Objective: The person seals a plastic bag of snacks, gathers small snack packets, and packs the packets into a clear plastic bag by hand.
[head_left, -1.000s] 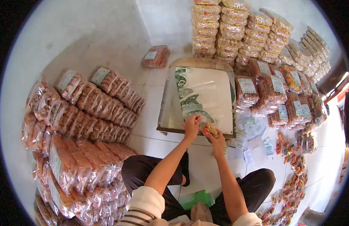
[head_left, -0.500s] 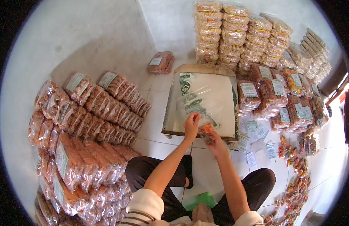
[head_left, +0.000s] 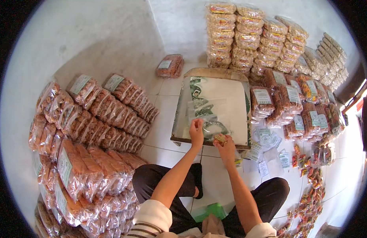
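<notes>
A low table (head_left: 235,107) with a pale top stands in front of me, and thin clear plastic bags (head_left: 209,109) lie flat on it. My left hand (head_left: 196,134) is over the table's near part, thumb and fingers pinched together at the edge of a clear bag. Close to the table's front edge, my right hand (head_left: 226,150) is closed around a small clear packet (head_left: 220,139) with yellowish and reddish contents. The packet's lower part is hidden by the fingers.
Stacked bags of brown snacks (head_left: 88,123) stand at left. Tall stacks of pale snack bags (head_left: 221,35) rise behind the table; labelled packs (head_left: 276,99) sit at right. Paper labels (head_left: 264,137) and small colourful packets (head_left: 310,194) lie on the floor. A green object (head_left: 210,212) is between my legs.
My right hand has turned the small packet, so its yellowish side now shows, and has shifted slightly right. My left hand has moved a little left and down.
</notes>
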The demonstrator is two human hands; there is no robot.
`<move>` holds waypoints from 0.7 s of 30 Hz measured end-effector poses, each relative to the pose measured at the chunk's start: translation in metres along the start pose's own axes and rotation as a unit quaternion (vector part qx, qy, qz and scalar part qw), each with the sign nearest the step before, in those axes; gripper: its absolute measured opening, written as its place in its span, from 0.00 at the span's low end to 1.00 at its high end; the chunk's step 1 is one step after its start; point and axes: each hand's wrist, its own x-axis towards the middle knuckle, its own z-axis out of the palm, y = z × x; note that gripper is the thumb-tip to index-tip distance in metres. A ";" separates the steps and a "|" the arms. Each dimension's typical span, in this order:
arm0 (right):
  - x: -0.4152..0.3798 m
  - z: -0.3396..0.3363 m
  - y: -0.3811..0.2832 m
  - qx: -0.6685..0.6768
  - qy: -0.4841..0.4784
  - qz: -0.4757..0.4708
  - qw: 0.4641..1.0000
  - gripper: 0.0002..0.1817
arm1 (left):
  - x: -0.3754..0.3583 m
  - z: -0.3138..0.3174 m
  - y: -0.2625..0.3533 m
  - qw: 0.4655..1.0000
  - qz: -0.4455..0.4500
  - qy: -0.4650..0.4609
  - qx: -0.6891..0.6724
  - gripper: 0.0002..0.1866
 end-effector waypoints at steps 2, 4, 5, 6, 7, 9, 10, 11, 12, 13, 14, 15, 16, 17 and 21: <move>-0.003 -0.005 -0.009 0.063 0.012 0.006 0.998 0.26 | -0.001 -0.002 0.015 1.000 -0.008 0.005 0.026 0.11; -0.003 -0.002 -0.005 0.127 0.025 0.015 0.992 0.27 | -0.002 -0.005 0.017 0.989 0.062 -0.076 0.114 0.10; 0.001 0.004 0.006 0.233 0.019 0.055 0.971 0.26 | -0.004 -0.004 0.017 0.988 0.063 -0.078 0.114 0.10; 0.003 0.004 0.006 0.336 0.012 0.094 0.937 0.25 | -0.006 -0.003 0.016 0.978 0.111 -0.083 0.155 0.09; 0.004 0.001 0.007 0.336 0.013 0.094 0.937 0.25 | -0.008 -0.003 0.014 0.964 0.158 -0.087 0.195 0.09; 0.008 -0.006 0.006 0.549 -0.059 0.214 0.806 0.19 | -0.015 -0.003 0.012 0.954 0.173 -0.101 0.222 0.09; 0.010 -0.009 0.003 0.549 -0.059 0.214 0.806 0.19 | -0.017 -0.002 0.012 0.943 0.187 -0.115 0.249 0.09; 0.012 -0.012 0.000 0.632 -0.096 0.220 0.737 0.17 | -0.017 -0.002 0.012 0.943 0.187 -0.115 0.249 0.09; 0.013 -0.015 -0.001 0.707 -0.132 0.223 0.658 0.16 | -0.017 0.001 0.004 0.957 0.159 -0.131 0.205 0.09; 0.016 -0.008 0.009 0.708 -0.130 0.223 0.657 0.16 | -0.018 0.002 0.003 0.967 0.131 -0.147 0.161 0.10; 0.022 0.002 0.020 0.718 -0.148 0.222 0.644 0.16 | -0.020 0.002 0.003 0.967 0.132 -0.148 0.161 0.10; 0.025 0.004 0.018 0.727 -0.166 0.219 0.629 0.16 | -0.023 0.003 0.007 0.958 0.129 -0.199 0.161 0.11; 0.026 0.007 0.017 0.728 -0.167 0.218 0.628 0.16 | -0.024 0.003 0.011 0.947 0.126 -0.249 0.161 0.12; 0.028 0.011 0.014 0.721 -0.175 0.188 0.644 0.17 | -0.024 0.003 0.015 0.946 0.128 -0.247 0.163 0.12; 0.042 0.015 0.007 0.689 -0.178 0.204 0.673 0.19 | -0.028 0.002 0.020 0.914 0.123 -0.362 0.134 0.11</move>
